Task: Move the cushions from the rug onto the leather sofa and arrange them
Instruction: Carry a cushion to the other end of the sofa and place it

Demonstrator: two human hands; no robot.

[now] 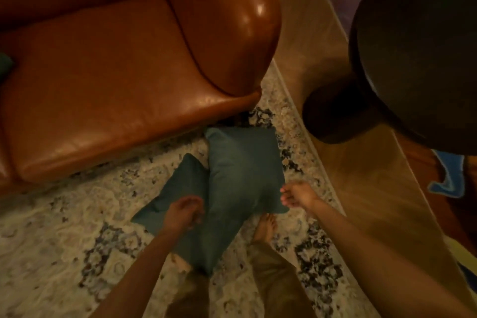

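Two teal cushions lie on the patterned rug (pixel 64 227) in front of the brown leather sofa (pixel 103 100). The larger cushion (pixel 242 170) overlaps the smaller cushion (pixel 178 186) to its left. My left hand (pixel 184 210) is over the seam between them with fingers curled; blur hides whether it grips anything. My right hand (pixel 296 196) hangs at the larger cushion's right edge, fingers loosely curled and holding nothing. A corner of another teal cushion (pixel 5 64) shows on the sofa seat at the far left.
My bare feet stand on the rug, the right foot (pixel 265 227) just below the larger cushion. A dark round table (pixel 418 54) stands on the wooden floor (pixel 361 175) to the right. The sofa's armrest (pixel 232 28) bulges toward it.
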